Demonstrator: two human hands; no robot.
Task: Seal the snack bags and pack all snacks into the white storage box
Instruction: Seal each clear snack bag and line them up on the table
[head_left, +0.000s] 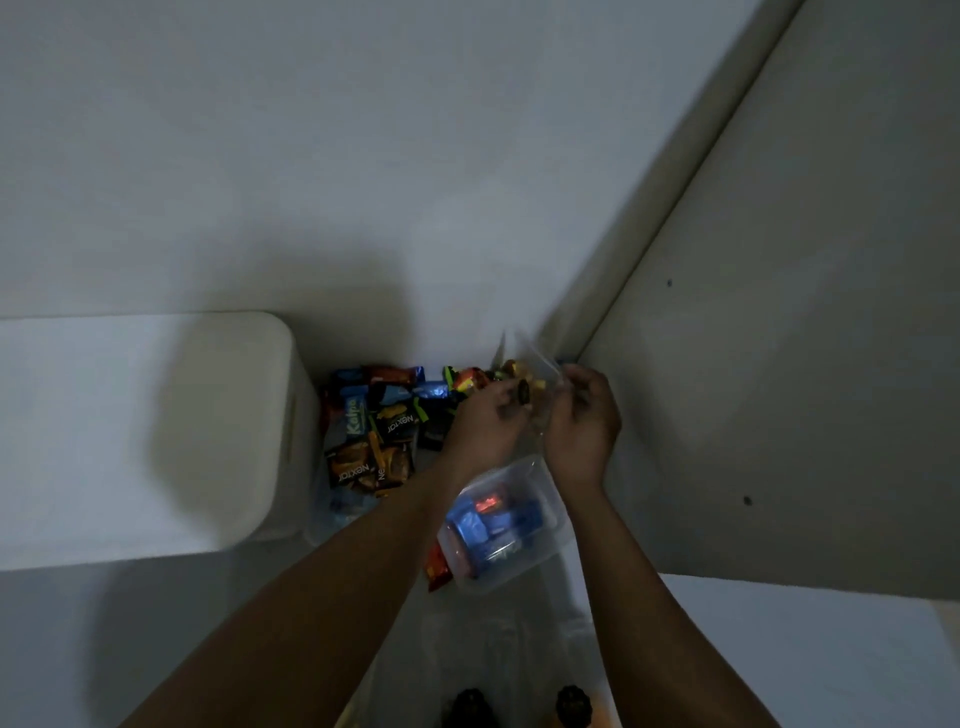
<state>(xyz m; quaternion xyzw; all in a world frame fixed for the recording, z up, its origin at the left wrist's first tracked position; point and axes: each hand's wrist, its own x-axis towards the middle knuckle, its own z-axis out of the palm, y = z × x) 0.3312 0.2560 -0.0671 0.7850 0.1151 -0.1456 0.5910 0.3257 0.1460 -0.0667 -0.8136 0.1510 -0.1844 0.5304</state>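
My left hand (480, 421) and my right hand (584, 421) together hold a clear plastic snack bag (532, 371) with yellow and dark snacks inside; both grip it near the wall corner. Below my hands lies a second clear bag (501, 525) filled with blue and red wrapped snacks. To the left, a pile of snack packets (376, 426), some labelled Nextar, lies on the surface. The white storage box (234, 426) stands at the left, its rounded corner beside the pile. The scene is dim and the held bag is blurred.
A grey wall fills the top, and a wall panel (779, 364) runs down the right, forming a corner behind my hands. An orange-red packet (438, 569) pokes out under the clear bag. Two dark round objects (519, 706) sit at the bottom edge.
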